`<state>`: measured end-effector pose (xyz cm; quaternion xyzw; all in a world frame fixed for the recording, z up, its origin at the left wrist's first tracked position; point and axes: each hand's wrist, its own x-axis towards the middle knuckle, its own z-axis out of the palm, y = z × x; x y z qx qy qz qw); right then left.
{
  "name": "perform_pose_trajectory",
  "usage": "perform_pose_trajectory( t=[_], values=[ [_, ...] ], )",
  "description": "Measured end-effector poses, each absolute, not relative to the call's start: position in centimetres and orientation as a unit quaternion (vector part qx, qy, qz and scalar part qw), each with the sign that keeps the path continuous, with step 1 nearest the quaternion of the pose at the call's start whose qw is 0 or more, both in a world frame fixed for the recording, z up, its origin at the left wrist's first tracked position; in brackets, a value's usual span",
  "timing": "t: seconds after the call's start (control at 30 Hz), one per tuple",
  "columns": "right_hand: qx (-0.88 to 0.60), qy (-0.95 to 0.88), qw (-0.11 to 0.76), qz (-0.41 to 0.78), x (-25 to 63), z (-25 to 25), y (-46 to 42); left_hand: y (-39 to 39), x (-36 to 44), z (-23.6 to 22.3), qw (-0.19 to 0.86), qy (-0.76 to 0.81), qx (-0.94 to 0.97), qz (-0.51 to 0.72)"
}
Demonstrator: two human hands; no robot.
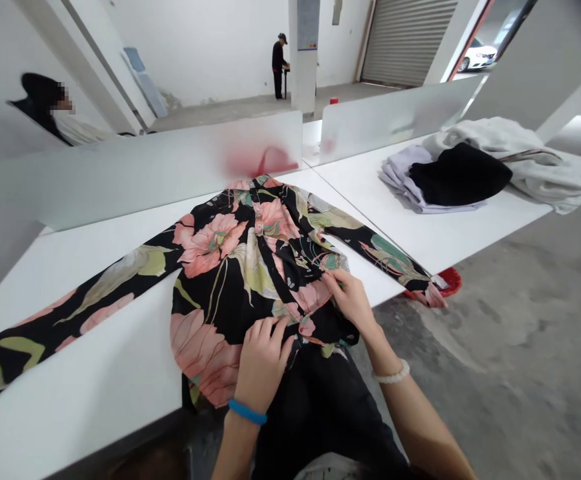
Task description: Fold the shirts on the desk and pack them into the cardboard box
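A person's left hand, circled by a blue wristband, lay open and palm down on the lower front of a black long-sleeved blouse with pink floral print, its fingers spread and unclenched. The right hand, wearing a white beaded bracelet, rested on the blouse's front near the waist, fingers curved; whether they pinched the fabric or only pressed it could not be told. The single blouse lay face up on a white table, its long axis running away from the person, collar toward a frosted divider and hem drooping over the near table edge. Its two sleeves spread wide: one reached toward the lower left, the other toward the right, its cuff at the table's corner above a red basin. On a second white table sat a pile of three garments in lilac, black and pale grey. A co-worker in a black cap stood in the background.
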<state>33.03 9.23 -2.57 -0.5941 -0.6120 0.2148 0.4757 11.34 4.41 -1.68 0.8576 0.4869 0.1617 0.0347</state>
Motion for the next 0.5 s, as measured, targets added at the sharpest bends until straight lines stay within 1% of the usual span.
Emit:
perform_pose_trajectory(
  t=[0.1, 0.17, 0.23, 0.3, 0.33, 0.4, 0.47, 0.5],
  values=[
    [-0.582, -0.531, 0.563, 0.248, 33.0, -1.2, 9.8, 5.2, 11.6, -1.7, 0.086, 0.509, 0.836, 0.184],
    [-0.56, -0.503, 0.599, 0.276, 32.5, -0.1, 9.8, 5.8, 11.1, -1.4, 0.162, 0.536, 0.785, 0.264],
    [-0.534, -0.508, 0.607, 0.299, 31.6, 1.2, 9.4, 6.5, 10.2, -0.7, 0.234, 0.576, 0.687, 0.375],
    [-0.505, -0.569, 0.57, 0.311, 30.1, 2.3, 8.6, 7.3, 9.0, 0.5, 0.278, 0.624, 0.558, 0.472],
    [-0.484, -0.622, 0.534, 0.304, 29.3, 2.6, 8.1, 7.6, 8.4, 1.1, 0.292, 0.637, 0.494, 0.514],
    [-0.429, -0.75, 0.431, 0.26, 27.4, 2.6, 7.0, 8.3, 7.4, 2.5, 0.301, 0.628, 0.402, 0.594],
    [-0.377, -0.847, 0.324, 0.189, 25.7, 1.9, 6.1, 8.7, 6.9, 3.6, 0.28, 0.594, 0.381, 0.651],
    [-0.36, -0.874, 0.285, 0.161, 25.0, 1.3, 5.7, 8.7, 6.7, 4.1, 0.252, 0.586, 0.405, 0.655]
  ],
)
